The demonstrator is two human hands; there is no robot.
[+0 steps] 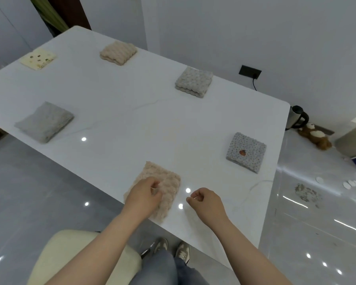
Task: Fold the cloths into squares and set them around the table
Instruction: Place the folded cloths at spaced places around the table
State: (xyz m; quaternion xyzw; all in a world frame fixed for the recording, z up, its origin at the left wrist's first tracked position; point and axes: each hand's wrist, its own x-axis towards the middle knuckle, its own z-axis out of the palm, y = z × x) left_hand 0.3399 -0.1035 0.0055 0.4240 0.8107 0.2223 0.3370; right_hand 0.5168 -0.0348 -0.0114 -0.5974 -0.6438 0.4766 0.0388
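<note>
Basically, head view only. Left hand (pixel 144 194) rested on the pinkish-beige bumpy fleece cloth (pixel 162 186), which lay at the near edge of the glossy white marble-look table (pixel 121 112); its fingers (pixel 155 189) were curled in, pinching the nap at the cloth's middle. Right hand (pixel 206 202) sat just beside the cloth on bare table, fingers curled into a loose fist, nothing in them as far as I could see.

The cloth already looked folded, but more oblong than square and skewed to the table edge. My read: step in hand was final squaring and placing. To do it well: flatten with the left palm instead of pinching, bring the right hand onto the free edge, line up layers, rotate it parallel to the table edge, and space it like the others.

Count: six folded cloths on the table.
- pinkish-beige one under the left hand
- grey floral-print cloth with an orange patch (pixel 246 152), right side
- grey bumpy cloth (pixel 193 82), far right edge
- beige wavy cloth (pixel 118 52), far side
- pale yellow flat printed cloth (pixel 38 58), far left corner
- light grey fuzzy cloth (pixel 44 121), left side

All well apart, ringed round the table. No unfolded cloths visible. Task looked near done.
</note>
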